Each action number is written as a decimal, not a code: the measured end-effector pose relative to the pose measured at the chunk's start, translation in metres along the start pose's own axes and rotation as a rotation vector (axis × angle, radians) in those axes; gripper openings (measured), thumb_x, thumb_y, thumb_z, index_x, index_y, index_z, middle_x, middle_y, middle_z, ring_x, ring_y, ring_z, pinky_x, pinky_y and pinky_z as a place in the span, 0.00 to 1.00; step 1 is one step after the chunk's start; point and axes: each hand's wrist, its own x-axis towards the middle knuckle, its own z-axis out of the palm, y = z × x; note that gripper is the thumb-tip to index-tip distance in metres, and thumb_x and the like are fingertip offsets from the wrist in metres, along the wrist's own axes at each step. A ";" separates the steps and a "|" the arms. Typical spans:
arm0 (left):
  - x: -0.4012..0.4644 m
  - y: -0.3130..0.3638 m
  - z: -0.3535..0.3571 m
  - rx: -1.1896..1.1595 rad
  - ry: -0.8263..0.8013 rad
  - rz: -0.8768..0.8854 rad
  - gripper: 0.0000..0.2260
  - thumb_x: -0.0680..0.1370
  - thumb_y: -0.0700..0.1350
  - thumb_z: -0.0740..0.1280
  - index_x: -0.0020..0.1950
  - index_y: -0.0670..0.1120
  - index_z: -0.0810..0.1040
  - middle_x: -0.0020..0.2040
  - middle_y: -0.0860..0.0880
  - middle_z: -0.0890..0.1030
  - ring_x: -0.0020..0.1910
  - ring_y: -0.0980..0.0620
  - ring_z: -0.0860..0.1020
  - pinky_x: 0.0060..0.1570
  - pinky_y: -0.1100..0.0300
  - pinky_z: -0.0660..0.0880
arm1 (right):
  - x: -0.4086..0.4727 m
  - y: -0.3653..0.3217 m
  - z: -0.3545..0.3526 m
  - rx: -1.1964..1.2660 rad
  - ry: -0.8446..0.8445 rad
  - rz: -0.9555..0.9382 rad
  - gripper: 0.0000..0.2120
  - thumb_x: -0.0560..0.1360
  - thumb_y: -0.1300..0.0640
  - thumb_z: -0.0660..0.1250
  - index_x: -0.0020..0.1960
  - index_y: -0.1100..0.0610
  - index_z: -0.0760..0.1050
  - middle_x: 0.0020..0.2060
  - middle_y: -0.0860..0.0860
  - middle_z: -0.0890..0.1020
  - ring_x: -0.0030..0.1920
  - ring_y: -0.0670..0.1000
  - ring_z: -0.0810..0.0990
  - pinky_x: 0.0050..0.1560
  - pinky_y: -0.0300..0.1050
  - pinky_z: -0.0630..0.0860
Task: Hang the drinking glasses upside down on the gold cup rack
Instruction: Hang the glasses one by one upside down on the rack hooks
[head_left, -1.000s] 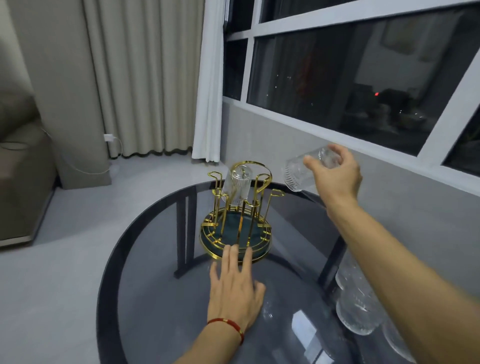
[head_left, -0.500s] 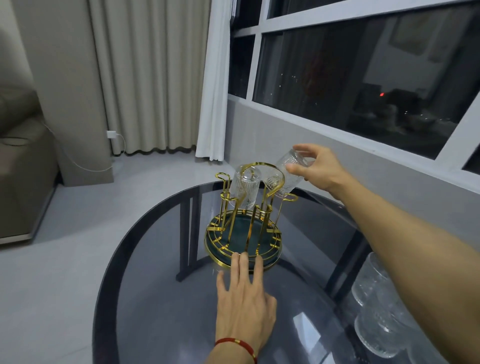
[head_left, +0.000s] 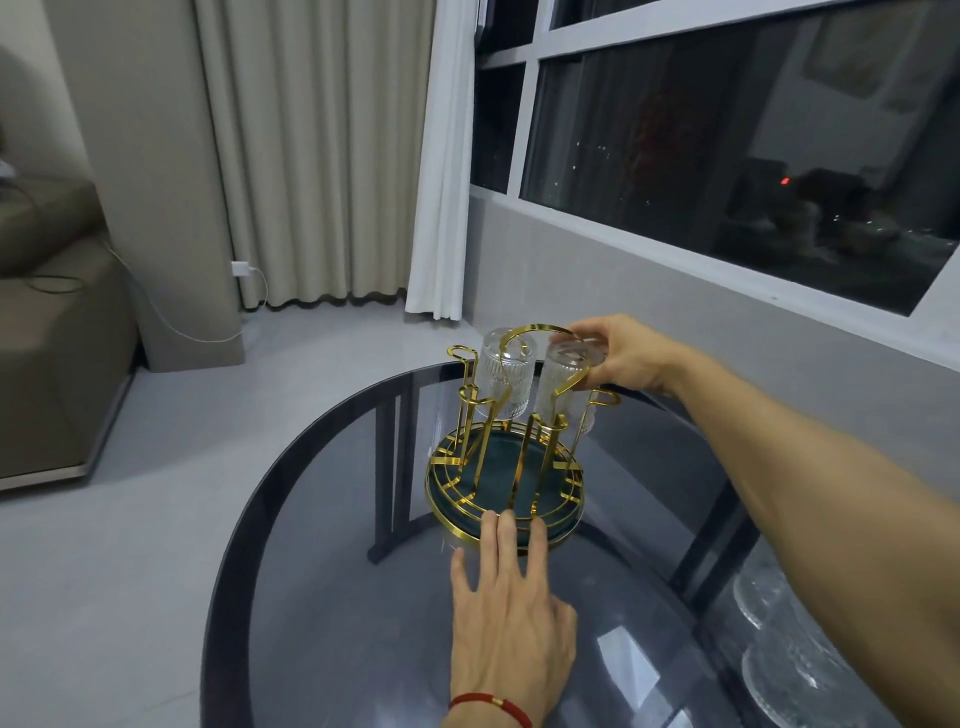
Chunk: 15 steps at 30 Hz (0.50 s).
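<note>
We steady the gold cup rack (head_left: 505, 457) on the dark glass desk (head_left: 332, 613) with our left hand (head_left: 511, 618), its grip released and its fingers laid flat, their tips pressing the near rim of the rack's base, likely so the light wire frame does not slide or tip. Our right hand (head_left: 626, 354) reaches in from the right of the rack, its grip closed around the base of a ribbed drinking glass (head_left: 566, 384), mouth down, over a prong on the rack's right side; we judge it nearly seated, not yet let go. A second glass (head_left: 505, 373) already hangs upside down on the rack's far side. More glasses (head_left: 779, 639) wait to the near right of the rack, seemingly below the desk's glass top. No brand, label or writing can be read anywhere.
</note>
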 end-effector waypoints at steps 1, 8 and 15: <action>0.001 0.000 0.000 0.002 -0.006 -0.002 0.33 0.77 0.54 0.54 0.82 0.52 0.48 0.83 0.43 0.48 0.81 0.44 0.40 0.77 0.37 0.46 | 0.001 0.000 0.002 -0.006 -0.015 -0.008 0.30 0.69 0.65 0.81 0.68 0.52 0.78 0.63 0.48 0.81 0.66 0.52 0.77 0.64 0.46 0.75; 0.000 0.002 -0.004 0.021 -0.021 -0.011 0.33 0.74 0.54 0.61 0.79 0.50 0.62 0.80 0.40 0.62 0.80 0.40 0.56 0.73 0.35 0.61 | 0.003 0.000 0.001 -0.023 -0.075 -0.036 0.37 0.69 0.64 0.81 0.75 0.52 0.73 0.73 0.51 0.76 0.74 0.52 0.71 0.74 0.53 0.68; -0.002 0.001 0.001 0.054 0.035 -0.003 0.32 0.77 0.54 0.56 0.81 0.51 0.54 0.82 0.42 0.54 0.81 0.43 0.47 0.76 0.38 0.55 | -0.051 0.026 -0.032 0.019 0.302 -0.036 0.13 0.79 0.57 0.72 0.62 0.46 0.80 0.58 0.45 0.84 0.57 0.46 0.83 0.62 0.52 0.81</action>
